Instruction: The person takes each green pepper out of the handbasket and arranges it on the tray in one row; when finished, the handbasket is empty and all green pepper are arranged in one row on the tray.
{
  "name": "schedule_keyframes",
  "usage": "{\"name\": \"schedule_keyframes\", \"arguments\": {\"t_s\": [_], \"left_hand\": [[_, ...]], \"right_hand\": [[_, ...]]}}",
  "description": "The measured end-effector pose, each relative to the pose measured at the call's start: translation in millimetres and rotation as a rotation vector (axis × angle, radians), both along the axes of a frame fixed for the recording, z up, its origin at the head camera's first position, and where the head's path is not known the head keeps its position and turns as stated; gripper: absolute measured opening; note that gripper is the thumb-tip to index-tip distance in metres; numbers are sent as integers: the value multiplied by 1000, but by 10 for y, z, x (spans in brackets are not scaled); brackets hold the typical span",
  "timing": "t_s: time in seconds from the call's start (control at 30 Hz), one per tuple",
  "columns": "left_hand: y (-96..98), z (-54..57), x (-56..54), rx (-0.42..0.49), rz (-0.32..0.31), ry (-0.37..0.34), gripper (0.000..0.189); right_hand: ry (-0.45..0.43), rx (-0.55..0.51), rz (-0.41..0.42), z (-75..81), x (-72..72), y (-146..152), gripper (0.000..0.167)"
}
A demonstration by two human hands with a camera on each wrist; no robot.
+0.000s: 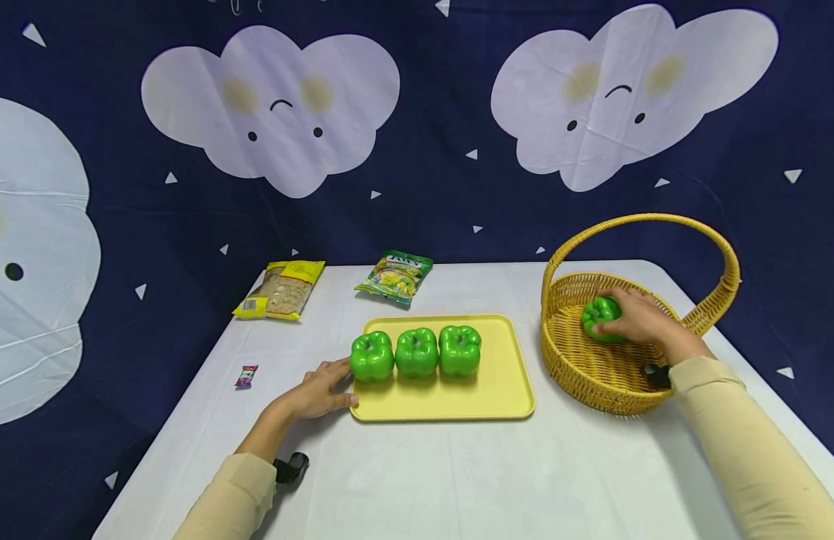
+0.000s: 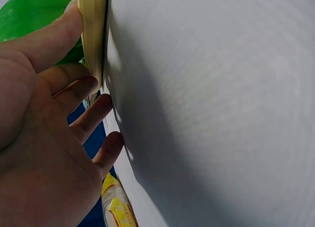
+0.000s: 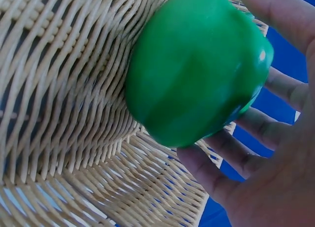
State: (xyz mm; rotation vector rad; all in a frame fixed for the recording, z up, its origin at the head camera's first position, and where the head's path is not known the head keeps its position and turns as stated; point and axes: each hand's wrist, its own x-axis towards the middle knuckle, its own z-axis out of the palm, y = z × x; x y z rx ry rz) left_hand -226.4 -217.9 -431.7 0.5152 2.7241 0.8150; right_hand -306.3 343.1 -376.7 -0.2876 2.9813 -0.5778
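Observation:
In the head view, three green bell peppers (image 1: 417, 352) stand in a row on the yellow tray (image 1: 444, 405). My left hand (image 1: 320, 390) is at the tray's left end, thumb on the rim and fingers extended; the left wrist view shows the palm (image 2: 47, 133) bare and the thumb along the tray edge (image 2: 92, 40). On the right, my right hand (image 1: 636, 315) reaches inside the wicker basket (image 1: 579, 386) and holds another green bell pepper (image 1: 598, 319). The right wrist view has this pepper (image 3: 197, 69) close by the woven basket bottom (image 3: 59, 89), fingers around its side.
The basket's tall handle (image 1: 649, 217) arches over its opening, beside my right forearm. Toward the back of the white table lie a yellow bag (image 1: 282, 291) and a green snack packet (image 1: 397, 277). A small purple packet (image 1: 246, 376) lies left of my left hand.

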Motion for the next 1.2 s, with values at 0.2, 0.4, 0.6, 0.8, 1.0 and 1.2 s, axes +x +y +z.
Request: {"name": "schedule_keyframes", "arguments": {"t_s": [0.2,0.4,0.6,0.8,1.0,1.2], "left_hand": [[2,6,1,7,0,2,73],[2,2,3,3,4,1,73],[6,0,0,6,5,0,73],[13,3,2,6,8,-2,73],[15,8,7,8,11,-3,72],[16,12,11,3,19,-17,73]], "right_hand": [[-3,10,25,10,13,-8,83],[-4,18,27,14,11,-2,82],[21,21,35,7,7,10,77],[55,11,53,12,-4,16,74],[69,-33,69,43,-9,9,74],[73,-62,61,115,28,-1,73]]}}
